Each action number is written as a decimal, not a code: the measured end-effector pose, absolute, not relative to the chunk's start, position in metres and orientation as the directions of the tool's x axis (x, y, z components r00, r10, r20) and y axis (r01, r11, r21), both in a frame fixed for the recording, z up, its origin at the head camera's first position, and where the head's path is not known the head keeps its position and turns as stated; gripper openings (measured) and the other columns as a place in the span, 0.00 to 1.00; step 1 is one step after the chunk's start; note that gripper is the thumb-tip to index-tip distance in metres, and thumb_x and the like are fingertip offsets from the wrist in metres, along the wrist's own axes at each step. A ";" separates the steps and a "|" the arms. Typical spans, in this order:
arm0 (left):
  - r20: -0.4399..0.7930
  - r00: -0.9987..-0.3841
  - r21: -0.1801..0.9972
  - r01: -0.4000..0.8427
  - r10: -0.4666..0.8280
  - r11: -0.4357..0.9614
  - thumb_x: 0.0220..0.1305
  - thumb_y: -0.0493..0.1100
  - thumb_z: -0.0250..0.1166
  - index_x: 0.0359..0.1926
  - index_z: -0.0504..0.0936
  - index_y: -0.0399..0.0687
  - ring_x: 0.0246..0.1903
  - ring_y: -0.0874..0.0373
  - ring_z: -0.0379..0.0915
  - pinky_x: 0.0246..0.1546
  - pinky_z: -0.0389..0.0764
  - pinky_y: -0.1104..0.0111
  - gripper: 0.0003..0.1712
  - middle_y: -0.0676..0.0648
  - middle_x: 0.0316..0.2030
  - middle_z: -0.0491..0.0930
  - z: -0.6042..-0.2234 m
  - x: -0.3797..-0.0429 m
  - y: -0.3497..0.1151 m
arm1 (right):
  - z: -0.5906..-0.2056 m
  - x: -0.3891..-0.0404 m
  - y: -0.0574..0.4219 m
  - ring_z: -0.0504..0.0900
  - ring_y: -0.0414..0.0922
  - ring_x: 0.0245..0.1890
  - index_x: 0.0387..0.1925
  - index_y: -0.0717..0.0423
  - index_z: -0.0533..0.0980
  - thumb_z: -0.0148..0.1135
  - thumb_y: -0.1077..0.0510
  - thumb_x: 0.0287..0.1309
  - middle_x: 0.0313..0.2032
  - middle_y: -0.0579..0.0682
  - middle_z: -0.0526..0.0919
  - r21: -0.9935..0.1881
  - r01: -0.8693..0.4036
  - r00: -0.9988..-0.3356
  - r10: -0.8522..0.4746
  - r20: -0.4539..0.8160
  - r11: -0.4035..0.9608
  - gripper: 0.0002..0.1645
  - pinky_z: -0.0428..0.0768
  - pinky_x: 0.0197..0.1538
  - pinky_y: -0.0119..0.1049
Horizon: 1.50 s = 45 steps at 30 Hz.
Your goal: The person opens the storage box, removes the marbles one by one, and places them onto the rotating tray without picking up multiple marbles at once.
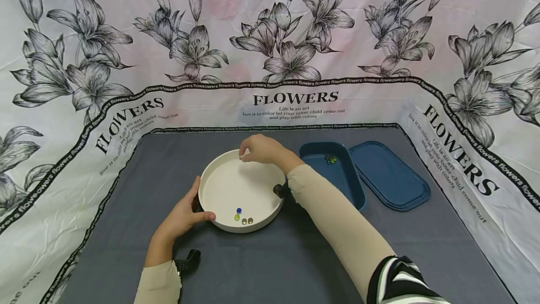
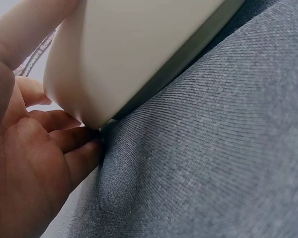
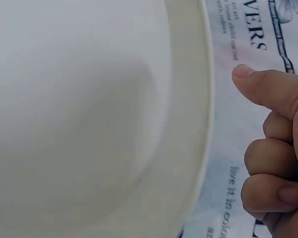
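A round cream tray (image 1: 236, 177) sits on the grey cloth. My left hand (image 1: 183, 215) grips its left side, thumb over the rim; in the left wrist view, the fingers (image 2: 54, 134) lie against the outer wall and base. My right hand (image 1: 263, 149) is over the tray's far rim, with thumb and forefinger pinched together on what looks like a tiny pale marble, mostly hidden. In the right wrist view the other fingers (image 3: 270, 158) are curled in. Near the tray's front lie a blue marble (image 1: 239, 210), a yellow-green marble (image 1: 237, 217) and two clear brownish marbles (image 1: 247, 221).
To the right stands a deep blue box (image 1: 337, 177) with several coloured marbles (image 1: 331, 159) at its far end. Its flat blue lid (image 1: 392, 177) lies beside it. Behind rises a white cloth (image 1: 295, 102) printed with flowers.
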State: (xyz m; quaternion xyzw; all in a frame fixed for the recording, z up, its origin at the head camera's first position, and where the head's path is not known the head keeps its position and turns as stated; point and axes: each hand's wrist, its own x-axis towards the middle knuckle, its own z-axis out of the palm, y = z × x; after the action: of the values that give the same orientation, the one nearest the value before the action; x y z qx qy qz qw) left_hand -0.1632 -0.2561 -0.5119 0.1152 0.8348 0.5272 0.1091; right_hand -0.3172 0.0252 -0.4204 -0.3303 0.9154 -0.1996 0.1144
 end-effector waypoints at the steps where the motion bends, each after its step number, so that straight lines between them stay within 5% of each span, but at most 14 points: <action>1: -0.062 -0.950 0.904 0.077 0.306 0.421 0.55 0.45 0.80 0.82 0.29 0.49 0.80 0.43 0.37 0.60 0.53 0.89 0.75 0.43 0.82 0.31 -0.512 -0.163 -0.256 | -0.423 -0.318 0.021 0.79 0.42 0.45 0.50 0.43 0.85 0.66 0.47 0.68 0.46 0.41 0.85 -0.440 -0.561 -0.753 -0.653 -0.081 0.701 0.12 0.79 0.48 0.41; 12: -0.071 -0.948 0.907 0.068 0.309 0.416 0.55 0.46 0.80 0.82 0.30 0.47 0.81 0.45 0.37 0.72 0.54 0.70 0.74 0.44 0.82 0.32 -0.514 -0.163 -0.259 | -0.451 -0.323 -0.005 0.79 0.42 0.48 0.45 0.43 0.86 0.68 0.47 0.67 0.48 0.41 0.85 -0.420 -0.542 -0.757 -0.640 -0.132 0.728 0.09 0.79 0.54 0.43; 20: -0.055 -0.944 0.924 0.075 0.325 0.374 0.54 0.46 0.81 0.82 0.30 0.47 0.81 0.47 0.38 0.62 0.54 0.87 0.75 0.45 0.82 0.33 -0.516 -0.166 -0.255 | -0.459 -0.326 0.009 0.79 0.42 0.48 0.47 0.42 0.86 0.69 0.46 0.65 0.49 0.41 0.84 -0.396 -0.527 -0.775 -0.617 -0.139 0.751 0.12 0.79 0.53 0.43; 28: -0.043 -0.948 0.923 0.082 0.314 0.375 0.53 0.46 0.81 0.82 0.30 0.48 0.81 0.46 0.38 0.62 0.55 0.88 0.76 0.44 0.82 0.32 -0.515 -0.164 -0.255 | -0.430 -0.319 0.045 0.82 0.46 0.53 0.56 0.45 0.84 0.65 0.49 0.70 0.55 0.46 0.85 -0.350 -0.530 -0.801 -0.592 -0.091 0.772 0.16 0.80 0.55 0.47; 38: -0.040 -0.947 0.921 0.088 0.318 0.380 0.55 0.43 0.80 0.82 0.30 0.46 0.81 0.45 0.36 0.60 0.54 0.91 0.74 0.44 0.82 0.30 -0.517 -0.163 -0.257 | -0.411 -0.312 0.108 0.86 0.46 0.51 0.54 0.46 0.85 0.68 0.47 0.67 0.51 0.44 0.87 -0.355 -0.500 -0.841 -0.541 -0.018 0.790 0.17 0.82 0.53 0.46; 45: -0.038 -0.948 0.921 0.089 0.315 0.379 0.56 0.42 0.80 0.82 0.30 0.45 0.81 0.44 0.35 0.60 0.53 0.91 0.74 0.43 0.82 0.29 -0.517 -0.162 -0.256 | -0.399 -0.312 0.159 0.83 0.43 0.38 0.54 0.40 0.84 0.70 0.43 0.64 0.45 0.42 0.88 -0.455 -0.419 -0.886 -0.464 0.014 0.786 0.19 0.80 0.44 0.45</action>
State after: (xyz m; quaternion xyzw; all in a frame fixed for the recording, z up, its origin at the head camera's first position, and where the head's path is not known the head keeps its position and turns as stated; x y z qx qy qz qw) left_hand -0.1620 -0.2562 -0.5173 0.1224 0.8237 0.5438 0.1040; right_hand -0.3123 0.1589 -0.3993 -0.2338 0.9437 -0.2289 0.0494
